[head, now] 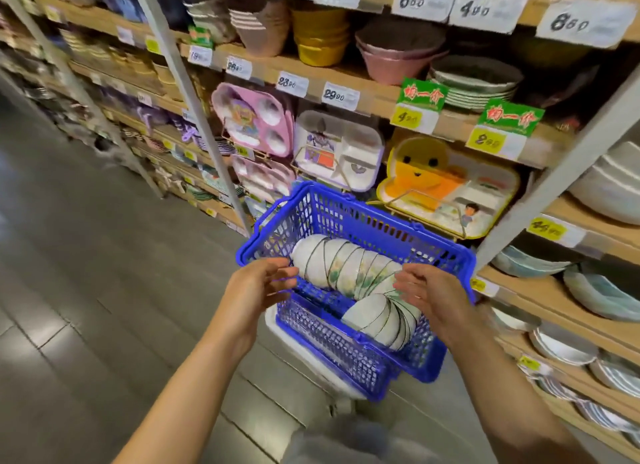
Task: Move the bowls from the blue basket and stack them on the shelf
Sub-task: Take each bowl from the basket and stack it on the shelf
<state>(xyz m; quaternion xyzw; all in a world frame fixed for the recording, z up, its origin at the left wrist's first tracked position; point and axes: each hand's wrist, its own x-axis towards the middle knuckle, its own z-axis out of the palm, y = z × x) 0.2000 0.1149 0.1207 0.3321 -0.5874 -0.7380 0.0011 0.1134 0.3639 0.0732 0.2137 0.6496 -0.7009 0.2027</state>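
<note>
Barely begun, I'd say: the bowls (346,266) lie nested inside the blue basket (363,218); the right hand (429,290) hovers loose-fingered over them; the left hand (263,287) sits at the rim (grip unreadable, blurred); the shelf (540,301) waits.

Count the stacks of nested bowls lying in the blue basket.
2. A long stack lies on its side across the middle of the blue basket; a shorter stack lies in front of it, toward the right. Others underneath may be hidden.
</note>
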